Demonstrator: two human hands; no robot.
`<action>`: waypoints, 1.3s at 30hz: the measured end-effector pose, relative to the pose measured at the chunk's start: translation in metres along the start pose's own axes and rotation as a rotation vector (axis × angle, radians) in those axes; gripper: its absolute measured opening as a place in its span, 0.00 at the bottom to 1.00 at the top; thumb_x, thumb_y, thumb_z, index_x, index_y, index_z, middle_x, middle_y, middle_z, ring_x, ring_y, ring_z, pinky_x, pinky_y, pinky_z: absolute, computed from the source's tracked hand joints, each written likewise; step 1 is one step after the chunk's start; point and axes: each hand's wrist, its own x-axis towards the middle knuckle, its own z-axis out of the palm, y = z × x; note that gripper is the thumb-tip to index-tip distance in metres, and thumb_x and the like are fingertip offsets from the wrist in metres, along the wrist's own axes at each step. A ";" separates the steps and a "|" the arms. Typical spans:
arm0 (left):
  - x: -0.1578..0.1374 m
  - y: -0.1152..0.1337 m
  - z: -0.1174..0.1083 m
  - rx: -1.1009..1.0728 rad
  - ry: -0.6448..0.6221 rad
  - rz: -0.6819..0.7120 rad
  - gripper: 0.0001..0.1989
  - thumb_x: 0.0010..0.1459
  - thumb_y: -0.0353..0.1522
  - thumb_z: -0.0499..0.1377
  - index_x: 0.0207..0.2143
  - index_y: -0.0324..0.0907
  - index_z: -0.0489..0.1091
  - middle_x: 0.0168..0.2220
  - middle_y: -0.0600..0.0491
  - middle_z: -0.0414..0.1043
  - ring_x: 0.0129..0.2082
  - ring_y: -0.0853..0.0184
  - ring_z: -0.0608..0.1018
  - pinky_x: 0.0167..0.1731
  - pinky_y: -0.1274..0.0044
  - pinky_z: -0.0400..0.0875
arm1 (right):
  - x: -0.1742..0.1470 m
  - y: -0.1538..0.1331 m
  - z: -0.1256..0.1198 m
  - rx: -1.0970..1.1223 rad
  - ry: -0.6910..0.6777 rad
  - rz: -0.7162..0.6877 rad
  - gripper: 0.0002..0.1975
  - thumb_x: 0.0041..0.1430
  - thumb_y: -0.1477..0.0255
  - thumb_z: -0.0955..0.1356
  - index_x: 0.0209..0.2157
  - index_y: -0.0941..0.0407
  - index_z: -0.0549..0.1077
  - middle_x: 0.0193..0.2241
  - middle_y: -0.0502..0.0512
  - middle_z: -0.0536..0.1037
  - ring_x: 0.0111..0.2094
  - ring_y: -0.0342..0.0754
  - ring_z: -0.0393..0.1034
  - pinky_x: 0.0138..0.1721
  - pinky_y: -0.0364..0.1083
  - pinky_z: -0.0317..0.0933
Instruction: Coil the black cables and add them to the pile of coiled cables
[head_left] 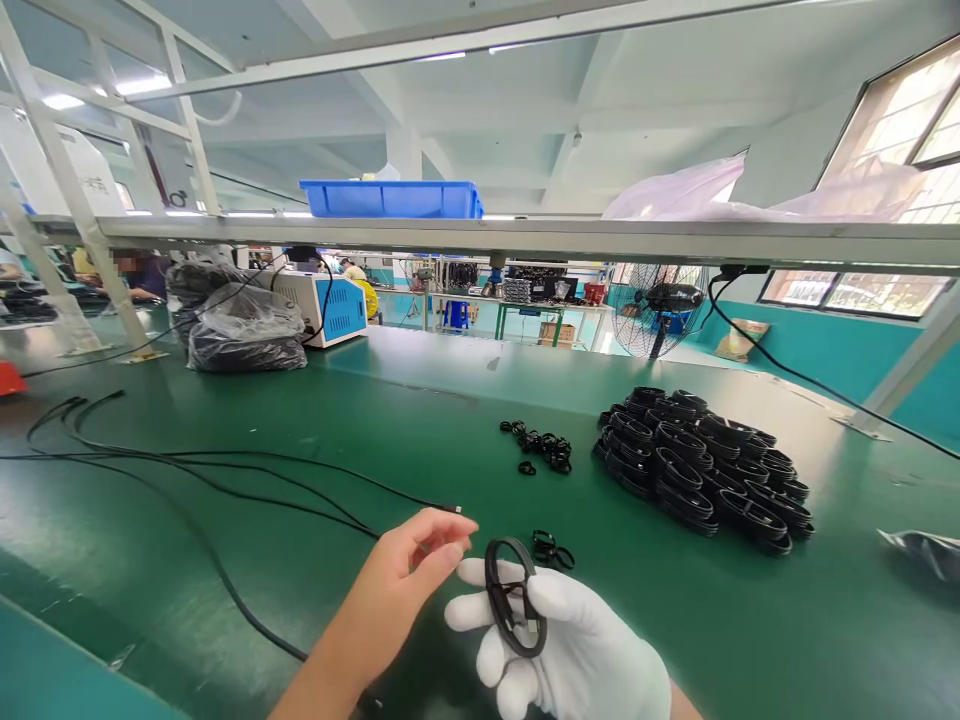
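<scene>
**Coil in hand, tie to come**

While my gloved right hand (570,650) closes its fingers round a small coiled black cable (514,610), my bare left hand (409,575) sits at its nine o'clock, fingers pinched together at the coil's edge; whether they grip a cable end I cannot tell. I judge the winding finished and the binding in hand: what follows calls for a tie, slipped over the coil without letting the loops spring. Two loose ties (551,550) lie just beyond the coil at twelve o'clock, more ties (541,448) further off the same way. At one o'clock, well apart, stands the heap of finished coils (701,465). Uncoiled cables (202,470) trail across the green bench (390,410) toward ten o'clock.
</scene>
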 end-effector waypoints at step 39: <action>0.013 -0.028 0.021 0.101 0.255 0.252 0.12 0.49 0.23 0.54 0.29 0.44 0.75 0.28 0.55 0.72 0.29 0.68 0.74 0.31 0.79 0.66 | 0.003 -0.002 0.020 -0.790 0.606 -0.207 0.13 0.50 0.60 0.65 0.31 0.57 0.69 0.25 0.49 0.64 0.28 0.43 0.57 0.33 0.45 0.55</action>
